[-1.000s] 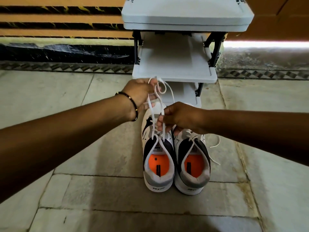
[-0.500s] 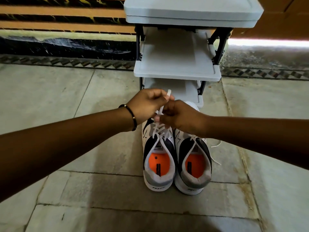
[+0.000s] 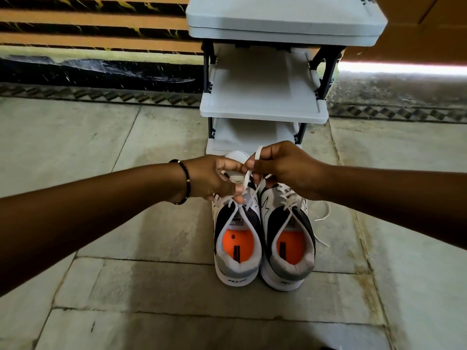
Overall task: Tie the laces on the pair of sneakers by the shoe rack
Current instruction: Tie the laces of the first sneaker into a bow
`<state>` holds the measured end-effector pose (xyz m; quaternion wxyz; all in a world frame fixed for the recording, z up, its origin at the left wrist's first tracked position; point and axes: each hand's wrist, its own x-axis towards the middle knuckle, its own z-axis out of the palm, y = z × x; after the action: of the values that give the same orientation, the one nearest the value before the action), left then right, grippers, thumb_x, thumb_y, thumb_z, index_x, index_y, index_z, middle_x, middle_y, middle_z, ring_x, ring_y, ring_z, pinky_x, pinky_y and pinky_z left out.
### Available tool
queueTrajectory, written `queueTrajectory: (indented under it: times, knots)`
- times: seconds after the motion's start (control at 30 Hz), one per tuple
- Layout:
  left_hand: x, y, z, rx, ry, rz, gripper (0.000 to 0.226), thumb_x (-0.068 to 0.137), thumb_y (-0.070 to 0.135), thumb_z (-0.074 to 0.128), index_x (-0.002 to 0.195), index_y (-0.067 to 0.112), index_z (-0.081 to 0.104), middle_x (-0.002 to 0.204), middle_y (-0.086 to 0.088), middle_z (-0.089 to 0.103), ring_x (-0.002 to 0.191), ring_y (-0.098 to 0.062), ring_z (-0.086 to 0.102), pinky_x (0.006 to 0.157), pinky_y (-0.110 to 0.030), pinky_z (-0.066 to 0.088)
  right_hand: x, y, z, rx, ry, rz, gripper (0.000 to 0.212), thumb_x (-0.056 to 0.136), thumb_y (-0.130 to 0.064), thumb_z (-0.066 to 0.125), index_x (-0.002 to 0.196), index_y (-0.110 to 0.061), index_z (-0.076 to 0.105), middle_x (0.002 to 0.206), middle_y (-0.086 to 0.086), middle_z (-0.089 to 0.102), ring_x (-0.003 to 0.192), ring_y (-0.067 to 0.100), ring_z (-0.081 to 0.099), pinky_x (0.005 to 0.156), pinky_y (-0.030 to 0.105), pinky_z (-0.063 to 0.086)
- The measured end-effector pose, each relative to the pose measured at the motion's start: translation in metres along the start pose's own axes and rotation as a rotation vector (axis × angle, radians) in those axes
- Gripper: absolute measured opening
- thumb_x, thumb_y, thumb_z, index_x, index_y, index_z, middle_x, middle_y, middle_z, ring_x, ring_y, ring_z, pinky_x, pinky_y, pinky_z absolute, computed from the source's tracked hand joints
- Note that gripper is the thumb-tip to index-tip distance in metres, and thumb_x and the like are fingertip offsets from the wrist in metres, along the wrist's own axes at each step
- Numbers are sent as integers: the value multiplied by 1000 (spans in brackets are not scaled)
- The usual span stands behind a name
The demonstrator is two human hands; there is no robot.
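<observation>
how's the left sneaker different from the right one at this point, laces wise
The left white, black and grey sneaker has its white lace lifted and pinched by both the left hand and the right hand; the right white, black and grey sneaker is untouched. The left one's lace is drawn up over the tongue, while the right one's loose lace end trails on the floor. Both stand side by side, heels toward the camera, with orange insoles.

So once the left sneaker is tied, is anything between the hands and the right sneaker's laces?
Nothing visible. The right sneaker sits touching the left sneaker, its loose laces trailing on the floor to its right. Only the right hand hovers over its toe, pinching the left sneaker's lace with the left hand.
</observation>
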<state>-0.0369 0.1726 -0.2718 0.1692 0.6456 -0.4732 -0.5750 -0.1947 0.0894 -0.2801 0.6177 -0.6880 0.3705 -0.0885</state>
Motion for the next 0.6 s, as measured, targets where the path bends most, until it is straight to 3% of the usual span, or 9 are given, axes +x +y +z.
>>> queueTrajectory:
  times: [0.07,0.17,0.27,0.33,0.4,0.47,0.53,0.6]
  knots:
    - [1,-1,2,4,-23,9,23,83,19,62,105,24,60,59,13,72,57,-5,51,44,-11,38,0,-3,0,7,-29,-6,16,87,-13,59,89,0,69,65,6,63,59,13,55,50,20,42]
    - [-1,0,6,1,41,-2,2,81,21,64,80,21,63,66,9,73,62,-5,59,52,-18,40,0,-6,1,15,-51,-24,10,84,-8,62,86,-1,69,63,3,63,59,12,55,49,19,44]
    - [3,-1,12,7,179,3,17,81,24,65,66,19,59,68,1,69,66,-11,64,56,-19,48,0,-9,1,11,-56,-40,9,82,-4,64,88,0,68,65,4,62,59,12,54,49,18,44]
    - [5,-2,16,118,284,38,22,82,31,63,65,18,61,66,0,68,71,-15,66,66,-18,51,-1,-10,1,16,-52,-50,6,81,-2,64,84,-2,68,68,6,62,61,14,54,48,17,44]
    - [6,-4,20,211,384,41,29,85,36,57,62,19,63,62,4,65,65,-12,62,58,-10,45,-1,-10,1,15,-40,-65,6,80,0,65,81,-4,69,69,7,63,62,15,55,49,16,44]
    - [4,-7,24,214,443,38,35,87,36,52,59,18,63,56,6,60,57,-7,54,51,-12,41,-1,-9,2,9,-27,-87,7,78,2,65,81,-3,69,68,8,64,62,15,55,48,16,44]
    - [1,-5,27,74,415,32,29,88,27,52,65,16,66,57,8,61,59,-3,54,49,-9,40,-2,-9,2,-3,-23,-108,8,77,5,65,83,2,68,69,9,65,62,15,57,48,16,45]
    - [-1,0,26,-135,357,-2,18,88,15,50,85,13,68,72,5,60,66,-8,52,46,-6,38,-1,-7,1,-17,-17,-128,10,77,8,64,84,2,68,67,6,68,62,14,60,49,17,46]
